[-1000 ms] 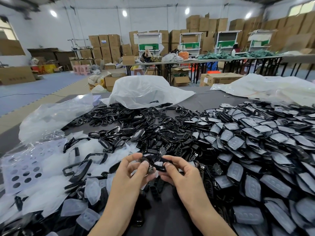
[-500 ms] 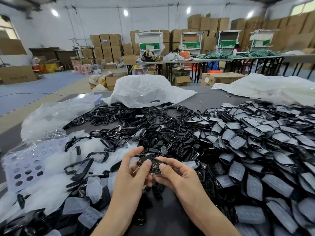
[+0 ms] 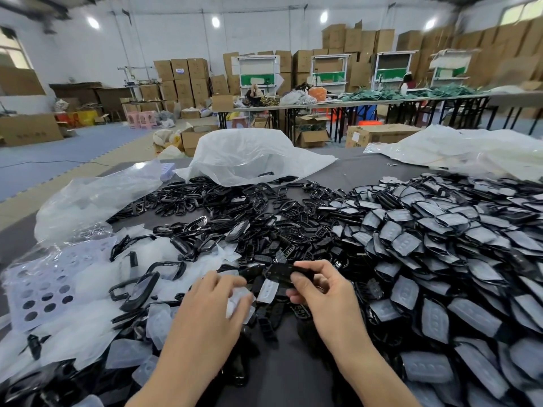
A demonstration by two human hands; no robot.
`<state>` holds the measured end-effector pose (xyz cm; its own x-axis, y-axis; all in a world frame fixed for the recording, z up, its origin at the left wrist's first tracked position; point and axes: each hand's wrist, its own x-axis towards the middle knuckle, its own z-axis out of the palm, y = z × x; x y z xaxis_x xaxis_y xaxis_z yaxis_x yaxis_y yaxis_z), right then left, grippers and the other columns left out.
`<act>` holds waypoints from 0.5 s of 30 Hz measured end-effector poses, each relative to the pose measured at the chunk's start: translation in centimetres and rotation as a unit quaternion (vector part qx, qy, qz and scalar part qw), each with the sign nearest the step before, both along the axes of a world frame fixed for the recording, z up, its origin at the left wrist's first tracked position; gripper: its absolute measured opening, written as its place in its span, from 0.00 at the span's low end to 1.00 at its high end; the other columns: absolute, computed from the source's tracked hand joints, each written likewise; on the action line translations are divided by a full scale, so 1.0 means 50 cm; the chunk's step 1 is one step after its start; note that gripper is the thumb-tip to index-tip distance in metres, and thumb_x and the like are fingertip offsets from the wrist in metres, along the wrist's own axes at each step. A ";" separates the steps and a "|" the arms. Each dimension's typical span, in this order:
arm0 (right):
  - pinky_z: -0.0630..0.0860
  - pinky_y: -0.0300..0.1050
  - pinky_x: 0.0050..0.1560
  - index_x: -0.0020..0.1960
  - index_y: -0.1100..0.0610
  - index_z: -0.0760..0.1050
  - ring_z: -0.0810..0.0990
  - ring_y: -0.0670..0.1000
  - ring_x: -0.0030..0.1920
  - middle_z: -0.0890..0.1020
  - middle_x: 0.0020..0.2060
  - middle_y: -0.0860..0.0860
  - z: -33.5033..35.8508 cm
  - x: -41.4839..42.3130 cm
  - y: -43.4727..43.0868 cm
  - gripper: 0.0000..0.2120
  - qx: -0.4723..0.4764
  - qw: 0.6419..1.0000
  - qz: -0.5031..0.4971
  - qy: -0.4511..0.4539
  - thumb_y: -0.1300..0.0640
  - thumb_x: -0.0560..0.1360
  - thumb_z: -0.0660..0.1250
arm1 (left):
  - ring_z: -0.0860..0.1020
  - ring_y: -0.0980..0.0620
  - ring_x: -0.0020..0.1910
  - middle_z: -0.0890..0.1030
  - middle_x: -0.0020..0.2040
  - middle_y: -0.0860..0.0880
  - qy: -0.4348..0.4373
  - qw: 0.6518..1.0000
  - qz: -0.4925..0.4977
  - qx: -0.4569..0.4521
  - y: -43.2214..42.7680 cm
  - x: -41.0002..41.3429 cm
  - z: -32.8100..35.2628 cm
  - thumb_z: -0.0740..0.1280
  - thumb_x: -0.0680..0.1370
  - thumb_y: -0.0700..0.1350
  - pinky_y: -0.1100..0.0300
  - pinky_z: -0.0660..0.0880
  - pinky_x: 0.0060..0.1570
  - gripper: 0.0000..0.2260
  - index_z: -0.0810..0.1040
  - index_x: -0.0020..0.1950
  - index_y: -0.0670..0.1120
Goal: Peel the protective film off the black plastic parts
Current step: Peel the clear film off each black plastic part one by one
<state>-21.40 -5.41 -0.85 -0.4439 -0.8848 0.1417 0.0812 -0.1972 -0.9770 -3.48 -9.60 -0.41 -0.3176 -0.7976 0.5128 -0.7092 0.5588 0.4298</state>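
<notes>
just ahead of the body, the right hand (image 3: 323,295) pinches a black plastic part (image 3: 279,273) by its right end, thumb below and fingertips curled over the top. the part sticks out leftward from that narrow grip, lying roughly level above the table (image 3: 293,377). a pale strip of film (image 3: 268,290) hangs just beneath the part's middle; whether it is attached to the part or lies on the pile below, i cannot tell.

the left hand (image 3: 210,306) sits a little lower and to the left, apart from the part. its fingers are curled round a translucent piece of peeled film (image 3: 239,301), which shows at the fingertips. the hand is blurred, so the exact hold is unclear.

to the right spreads a heap of covered parts (image 3: 440,245), each with a milky film on top. farther back and toward the left lies a scatter of bare black frames (image 3: 220,207). at the left edge loose films (image 3: 88,318) are piled beside a perforated sheet (image 3: 38,289). a crumpled clear bag (image 3: 252,154) rests at the far side of the table.
</notes>
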 end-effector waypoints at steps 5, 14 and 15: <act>0.79 0.36 0.39 0.45 0.42 0.82 0.86 0.50 0.37 0.85 0.36 0.48 -0.001 -0.008 -0.002 0.12 -0.004 1.000 -0.024 -0.012 0.61 0.77 0.72 | 0.78 0.49 0.45 0.75 0.43 0.55 -0.197 0.980 0.024 -0.011 0.008 -0.003 -0.007 0.77 0.69 0.54 0.54 0.76 0.45 0.10 0.81 0.46 0.54; 0.79 0.36 0.38 0.44 0.45 0.82 0.86 0.50 0.38 0.84 0.40 0.54 0.002 -0.011 -0.001 0.11 -0.008 0.998 -0.029 -0.047 0.62 0.77 0.71 | 0.79 0.48 0.34 0.77 0.35 0.54 -0.228 0.972 0.029 -0.046 0.013 -0.007 -0.008 0.83 0.58 0.54 0.52 0.78 0.34 0.17 0.79 0.36 0.51; 0.79 0.36 0.38 0.45 0.45 0.82 0.86 0.50 0.38 0.84 0.41 0.55 0.001 -0.011 0.000 0.11 -0.007 0.998 -0.029 -0.048 0.62 0.77 0.71 | 0.78 0.48 0.33 0.76 0.34 0.53 -0.230 0.971 0.029 -0.050 0.012 -0.008 -0.009 0.84 0.57 0.53 0.52 0.78 0.33 0.17 0.79 0.35 0.51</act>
<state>-21.97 -5.42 -0.81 -0.5069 -0.8552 0.1081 0.1616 -0.2174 -0.9626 -3.88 -9.00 -0.88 -0.4875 -0.7744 0.4034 -0.8451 0.5347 0.0052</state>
